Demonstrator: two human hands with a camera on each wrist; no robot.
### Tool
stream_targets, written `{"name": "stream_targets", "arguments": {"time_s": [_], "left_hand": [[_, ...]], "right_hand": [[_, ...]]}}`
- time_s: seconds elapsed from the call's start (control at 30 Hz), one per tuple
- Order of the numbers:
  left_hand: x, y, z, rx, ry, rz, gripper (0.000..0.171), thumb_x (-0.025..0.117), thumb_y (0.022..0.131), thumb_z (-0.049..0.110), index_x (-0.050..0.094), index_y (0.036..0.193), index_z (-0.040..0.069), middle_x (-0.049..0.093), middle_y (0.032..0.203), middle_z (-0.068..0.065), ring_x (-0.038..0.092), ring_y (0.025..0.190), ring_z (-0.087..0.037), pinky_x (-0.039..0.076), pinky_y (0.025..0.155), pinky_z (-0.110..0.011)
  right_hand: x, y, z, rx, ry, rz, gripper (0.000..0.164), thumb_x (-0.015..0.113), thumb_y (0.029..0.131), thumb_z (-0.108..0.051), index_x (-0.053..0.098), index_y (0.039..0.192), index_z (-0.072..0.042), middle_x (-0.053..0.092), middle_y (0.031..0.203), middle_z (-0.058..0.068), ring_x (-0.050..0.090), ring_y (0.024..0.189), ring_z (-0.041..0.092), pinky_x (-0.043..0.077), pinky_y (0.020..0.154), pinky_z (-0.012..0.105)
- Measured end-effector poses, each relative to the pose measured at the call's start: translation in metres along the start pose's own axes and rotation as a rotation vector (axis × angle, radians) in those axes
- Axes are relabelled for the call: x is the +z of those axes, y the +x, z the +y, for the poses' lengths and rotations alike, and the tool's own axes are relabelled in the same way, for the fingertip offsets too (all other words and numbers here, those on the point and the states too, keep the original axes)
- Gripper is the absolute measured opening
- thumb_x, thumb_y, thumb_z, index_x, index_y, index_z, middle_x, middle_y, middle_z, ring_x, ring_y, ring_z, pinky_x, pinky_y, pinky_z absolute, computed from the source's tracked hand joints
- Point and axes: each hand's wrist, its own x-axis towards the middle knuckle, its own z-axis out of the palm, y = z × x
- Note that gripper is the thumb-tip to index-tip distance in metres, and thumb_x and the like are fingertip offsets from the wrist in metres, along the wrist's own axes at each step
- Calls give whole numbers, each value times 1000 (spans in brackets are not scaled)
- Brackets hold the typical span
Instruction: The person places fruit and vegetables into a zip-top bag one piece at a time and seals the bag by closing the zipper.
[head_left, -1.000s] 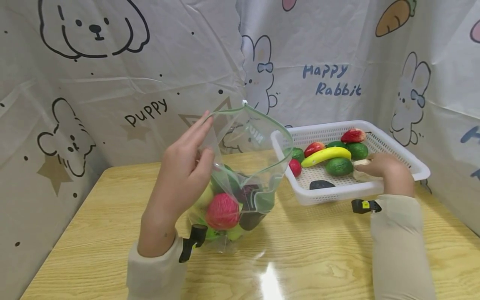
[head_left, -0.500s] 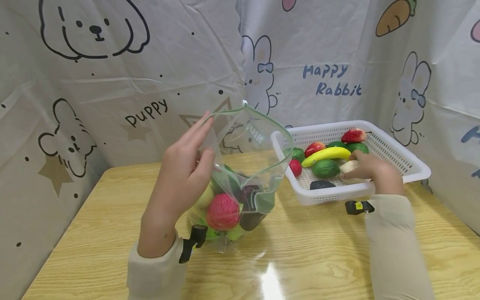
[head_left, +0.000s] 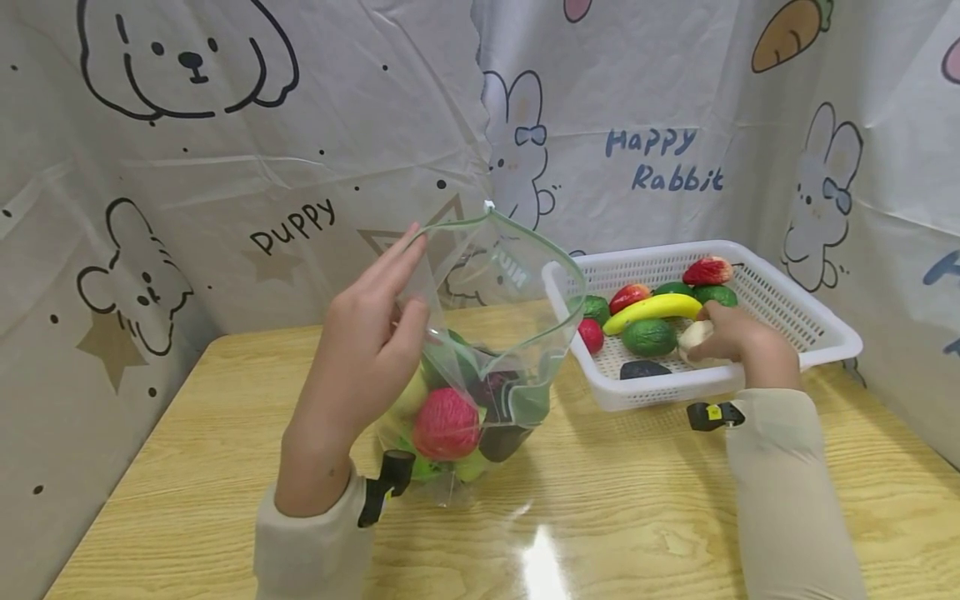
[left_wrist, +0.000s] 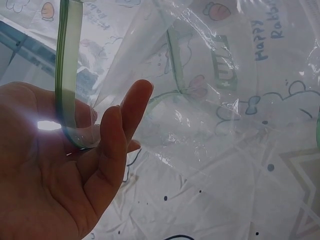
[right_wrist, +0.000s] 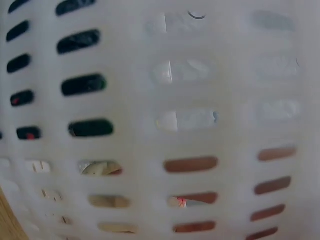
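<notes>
My left hand [head_left: 367, 350] holds the green-edged rim of a clear zip bag [head_left: 525, 312], which stands with its mouth wide. In the left wrist view the bag's zip strip [left_wrist: 67, 65] runs in among the left hand's bent fingers. Inside the bag lie a red ball-shaped fruit [head_left: 446, 423], plus several green and dark pieces. Over at the white basket [head_left: 720, 382], my right hand [head_left: 742, 337] grips a cream-coloured rounded item [head_left: 696, 340], partly hidden by the fingers. Through the basket slots, the right wrist view shows bits of that pale item [right_wrist: 109, 201].
Around the right hand in the basket are a yellow banana [head_left: 652, 312], a green avocado-like fruit [head_left: 649, 337], red fruits [head_left: 630, 297] and a dark piece [head_left: 643, 369]. A printed cloth [head_left: 300, 167] hangs behind the wooden table [head_left: 600, 500].
My right hand has moved left within the basket, bringing the cream-coloured item beside the green fruit, which has shifted slightly left. The left hand and bag have stayed put.
</notes>
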Motion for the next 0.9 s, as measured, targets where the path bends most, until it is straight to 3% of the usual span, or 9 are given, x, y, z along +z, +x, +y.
{"name": "stream_targets", "arguments": {"time_s": [0.27,0.43,0.63,0.9], "left_hand": [[0,-1,-1,-3,-8,-4,50,41,91,6,42,140,13,38,150,1,25,35,-13,29,33,-25],[0,-1,0,-1,-11,-5,49,41,92,6,42,140,13,38,150,1,25,35,-13,28,33,-25],[0,-1,0,-5,-11,-5,50,41,91,6,42,141,13,38,150,1,24,35,-13,28,33,-24],[0,-1,0,-6,-11,-5,50,41,92,6,42,141,13,37,150,1,24,35,-13,28,33,-25]], "right_hand": [[-2,-4,-3,-3,-7,11,67,71,78,-21,37,130,6,48,121,34,49,96,45,48,82,62],[-7,-8,-4,-53,2,44,60,69,79,-20,41,125,7,51,115,33,52,90,43,51,74,54],[-15,-11,-9,-123,5,126,61,69,79,-24,41,121,10,51,111,32,46,93,42,45,82,60],[-27,-29,-37,-215,81,252,66,71,78,-27,41,129,2,49,116,28,45,100,42,46,83,60]]}}
